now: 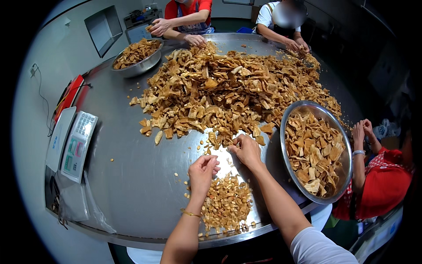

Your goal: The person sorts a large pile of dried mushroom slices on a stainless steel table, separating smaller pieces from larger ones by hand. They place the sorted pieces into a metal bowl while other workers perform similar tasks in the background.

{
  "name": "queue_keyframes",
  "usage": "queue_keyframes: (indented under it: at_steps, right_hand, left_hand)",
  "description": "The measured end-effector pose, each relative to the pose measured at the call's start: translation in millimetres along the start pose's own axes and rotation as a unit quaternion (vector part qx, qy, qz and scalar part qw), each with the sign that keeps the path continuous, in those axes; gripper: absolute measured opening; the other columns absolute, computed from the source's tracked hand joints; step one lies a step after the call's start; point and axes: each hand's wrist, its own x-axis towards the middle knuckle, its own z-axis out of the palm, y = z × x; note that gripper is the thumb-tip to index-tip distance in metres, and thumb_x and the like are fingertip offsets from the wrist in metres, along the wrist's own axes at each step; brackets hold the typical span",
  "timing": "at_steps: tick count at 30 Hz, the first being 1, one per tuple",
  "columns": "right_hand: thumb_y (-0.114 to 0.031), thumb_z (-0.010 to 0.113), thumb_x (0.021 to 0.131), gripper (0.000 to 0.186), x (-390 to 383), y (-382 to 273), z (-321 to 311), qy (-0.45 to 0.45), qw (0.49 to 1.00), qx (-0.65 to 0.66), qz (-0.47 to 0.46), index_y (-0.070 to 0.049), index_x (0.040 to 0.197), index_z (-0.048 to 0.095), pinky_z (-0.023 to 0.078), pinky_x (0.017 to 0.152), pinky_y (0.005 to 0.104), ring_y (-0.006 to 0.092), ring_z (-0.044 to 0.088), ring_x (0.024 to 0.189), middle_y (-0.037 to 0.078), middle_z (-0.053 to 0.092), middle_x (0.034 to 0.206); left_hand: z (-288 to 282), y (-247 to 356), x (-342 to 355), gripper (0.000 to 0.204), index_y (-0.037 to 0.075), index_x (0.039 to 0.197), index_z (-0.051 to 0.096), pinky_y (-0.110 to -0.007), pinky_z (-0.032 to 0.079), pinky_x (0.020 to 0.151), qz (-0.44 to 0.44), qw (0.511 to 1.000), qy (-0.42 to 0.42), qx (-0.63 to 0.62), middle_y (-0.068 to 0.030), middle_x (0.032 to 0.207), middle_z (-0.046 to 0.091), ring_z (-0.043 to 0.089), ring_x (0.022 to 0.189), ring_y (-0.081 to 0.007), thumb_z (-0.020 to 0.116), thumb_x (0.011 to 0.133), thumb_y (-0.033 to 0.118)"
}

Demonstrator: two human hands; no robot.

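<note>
Dried brown pieces [228,90] heaped across a steel table [132,176]

The right hand [247,152], fingers bent and partly closed, is at the heap's near edge; whether it grips a piece, I cannot tell. The left hand [203,174] is loosely curled, fingertips close together, any contents hidden, beside small yellowish bits [226,204]. A steel bowl [342,184] of similar pieces stands to the right.

A pale, smooth wall [66,94] bounded the room at left, bearing a rectangular, grey-framed recess [102,33] and a small white socket [33,70] with a thin black cable [40,83]. A broad, silver metal desk [129,158] reflected bright light above a dark green floor [226,24].
</note>
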Motion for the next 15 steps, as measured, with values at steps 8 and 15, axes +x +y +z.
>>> queue_keyframes:
  at_steps: [8,15]
  right_hand:
    - [-0.017,0.058,0.075,0.014,-21,-19,-28,-0.185,0.828,0.502,0.167,-0.003,0.078,0.056,0.036,0.041,0.0193,0.0055,0.044,0.049,0.004,0.058,0.065]
    - [-0.019,0.058,0.076,0.018,-47,-21,-15,-0.264,0.761,0.575,0.143,-0.003,0.083,0.055,0.041,0.054,0.0200,0.0073,0.048,0.059,0.002,0.057,0.069]
  left_hand:
    - [-1,-1,2,0.023,-0.003,0.096,0.052,-0.018,0.047,0.051,-0.020,0.996,-0.018,-0.085,-0.0081,0.079,0.056,0.055,0.060,-0.0101,0.054,0.078,0.012]
    - [-1,0,0,0.021,-0.002,0.092,0.056,-0.017,0.044,0.046,-0.029,0.993,-0.061,-0.097,-0.0052,0.072,0.057,0.051,0.055,-0.0068,0.058,0.075,0.011]
